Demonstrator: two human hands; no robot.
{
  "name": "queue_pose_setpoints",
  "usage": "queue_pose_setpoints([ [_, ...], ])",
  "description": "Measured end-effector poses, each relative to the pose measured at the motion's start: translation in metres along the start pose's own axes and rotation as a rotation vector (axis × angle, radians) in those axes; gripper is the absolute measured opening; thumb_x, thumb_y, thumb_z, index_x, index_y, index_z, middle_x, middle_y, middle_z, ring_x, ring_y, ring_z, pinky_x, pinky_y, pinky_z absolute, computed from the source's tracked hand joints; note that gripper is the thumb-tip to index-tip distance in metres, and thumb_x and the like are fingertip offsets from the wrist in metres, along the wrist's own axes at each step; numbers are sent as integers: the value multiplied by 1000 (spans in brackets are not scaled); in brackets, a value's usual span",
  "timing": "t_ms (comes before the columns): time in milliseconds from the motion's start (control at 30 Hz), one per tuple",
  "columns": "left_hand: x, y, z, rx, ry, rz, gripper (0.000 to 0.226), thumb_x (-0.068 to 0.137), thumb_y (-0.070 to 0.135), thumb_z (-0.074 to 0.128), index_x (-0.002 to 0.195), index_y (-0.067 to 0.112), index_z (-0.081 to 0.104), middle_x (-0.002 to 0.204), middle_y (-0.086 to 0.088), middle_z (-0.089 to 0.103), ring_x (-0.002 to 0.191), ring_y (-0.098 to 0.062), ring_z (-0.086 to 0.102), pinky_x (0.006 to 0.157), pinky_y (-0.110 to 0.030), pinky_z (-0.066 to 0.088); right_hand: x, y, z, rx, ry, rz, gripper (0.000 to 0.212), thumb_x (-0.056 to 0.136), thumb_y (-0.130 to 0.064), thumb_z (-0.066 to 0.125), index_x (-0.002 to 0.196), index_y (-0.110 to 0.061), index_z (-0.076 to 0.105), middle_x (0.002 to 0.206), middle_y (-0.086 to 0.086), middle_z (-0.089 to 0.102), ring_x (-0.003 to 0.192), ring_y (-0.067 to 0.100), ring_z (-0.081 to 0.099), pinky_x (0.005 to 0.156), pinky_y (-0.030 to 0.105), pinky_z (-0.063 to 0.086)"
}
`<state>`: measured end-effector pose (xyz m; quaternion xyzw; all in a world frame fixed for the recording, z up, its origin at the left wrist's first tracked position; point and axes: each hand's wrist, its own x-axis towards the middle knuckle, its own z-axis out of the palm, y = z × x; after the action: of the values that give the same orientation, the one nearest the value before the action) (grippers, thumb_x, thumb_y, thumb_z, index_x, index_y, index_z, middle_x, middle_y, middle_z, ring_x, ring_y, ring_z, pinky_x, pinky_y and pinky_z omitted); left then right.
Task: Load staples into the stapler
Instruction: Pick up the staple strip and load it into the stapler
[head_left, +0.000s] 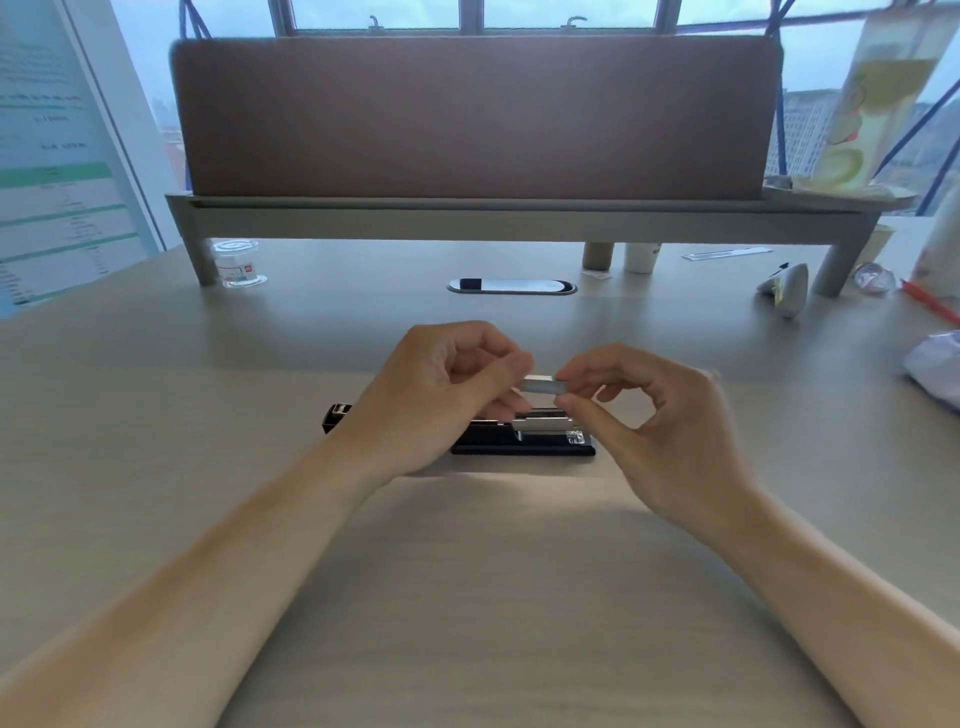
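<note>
Both hands (540, 395) pinch staple strip (542, 385); left hand hides stapler (524, 439) middle.

Two bare hands are in view, the left hand (441, 387) and the right hand (644, 415). Between them is one short silvery strip of staples (542, 385). One black stapler with a metal channel (524, 434) lies on the one pale wood-grain table (156, 415). Farther back stand one clear plastic lidded cup (236, 261), one white paper cup (641, 257) and one long grey raised shelf (519, 221).
</note>
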<state>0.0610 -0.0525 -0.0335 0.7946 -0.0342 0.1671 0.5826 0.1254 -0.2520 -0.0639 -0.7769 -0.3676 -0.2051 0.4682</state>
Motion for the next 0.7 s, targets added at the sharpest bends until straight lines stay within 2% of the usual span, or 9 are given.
queue_pose_setpoints([
  [100,-1,2,1,-78,-81,-35,9,95,7,69,90,-1,71,75,-17,77,76,-31,78,73,-35,66,-2,-1,-1,-84,19,-59,16,86,-14,85,91,-28,78,105,-25,73,83,-16,65,85,-2,39],
  [167,-1,2,1,-83,-88,-30,6,91,5,73,89,-1,71,76,-17,77,74,-28,77,73,-34,65,-2,1,-1,-92,27,-59,14,86,-12,85,91,-24,78,102,-21,73,83,-14,65,83,0,40],
  [233,0,0,0,-64,-65,-18,6,88,3,76,90,-1,73,78,-21,77,73,-26,77,75,-33,65,-1,3,-2,-96,24,-39,12,86,-15,85,91,-24,78,86,-13,77,85,-9,67,83,0,40],
  [300,1,-5,0,55,-7,32,4,87,6,79,89,6,75,81,-14,79,77,-23,79,80,-33,64,0,7,-4,-96,6,7,14,85,-20,86,93,-26,76,83,-17,77,92,-5,67,85,-1,38],
  [367,1,-11,-1,298,50,122,3,87,16,81,87,18,79,81,2,80,78,-10,78,78,-22,59,0,14,-4,-109,-41,78,17,83,-34,85,93,-36,71,95,-20,77,96,0,68,92,7,44],
  [433,-2,-13,0,429,52,180,3,88,19,79,87,22,81,80,11,80,78,-1,75,73,-8,51,-1,22,-3,-120,-112,151,18,78,-49,78,90,-40,68,101,-17,78,102,7,70,93,31,56],
  [467,-2,-13,1,442,36,195,4,89,19,78,88,22,82,80,12,80,78,1,74,73,-6,49,-2,25,-3,-114,-145,167,19,76,-50,77,89,-40,69,102,-16,79,103,10,70,90,36,58],
  [600,-3,-15,5,475,-14,250,8,90,19,77,91,25,83,83,13,80,82,1,73,77,-8,51,-2,30,-1,-99,-212,137,11,81,-29,82,86,-31,72,91,-12,78,96,6,72,86,35,60],
  [700,-2,-16,5,478,-21,262,9,90,20,77,92,27,83,84,13,79,83,0,73,79,-8,51,-1,34,-2,-72,-223,150,8,84,-31,79,86,-32,72,91,-12,78,92,10,74,83,37,61],
])
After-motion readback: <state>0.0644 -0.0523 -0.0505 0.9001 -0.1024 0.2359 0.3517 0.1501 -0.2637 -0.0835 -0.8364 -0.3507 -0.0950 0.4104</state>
